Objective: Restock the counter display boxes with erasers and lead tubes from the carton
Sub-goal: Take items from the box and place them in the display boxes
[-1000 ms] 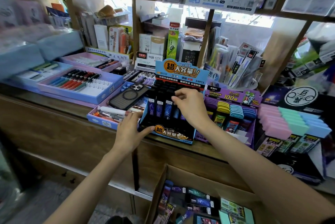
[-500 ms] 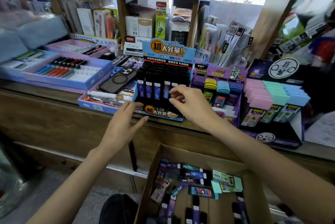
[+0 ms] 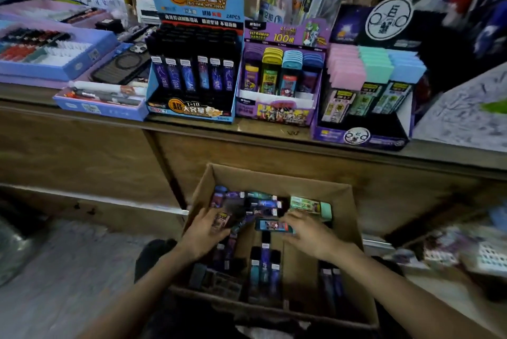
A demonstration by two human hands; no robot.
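Observation:
A brown carton (image 3: 277,178) stands on the floor below the counter, holding several dark lead tubes (image 3: 264,270) and a green eraser pack (image 3: 310,205). My left hand (image 3: 201,233) is inside at the left, thumb and fingers pinching a dark tube (image 3: 222,220). Reaching in at the right, my right hand (image 3: 308,233) has its straight fingertips touching a teal-blue tube (image 3: 271,225). On the counter stand a blue lead-tube display box (image 3: 192,115), a purple display box (image 3: 277,116) and a dark display box (image 3: 359,139) with pastel erasers (image 3: 375,65).
Left of the blue box lie a tray of pens (image 3: 98,108), a phone (image 3: 120,64) and a pen tray (image 3: 55,64). The wooden counter front (image 3: 82,152) rises behind the carton. Stacked stationery fills the shelves behind the displays.
Both hands left the blue display box and dropped down into the carton. My view tilted down, so the carton now shows fully.

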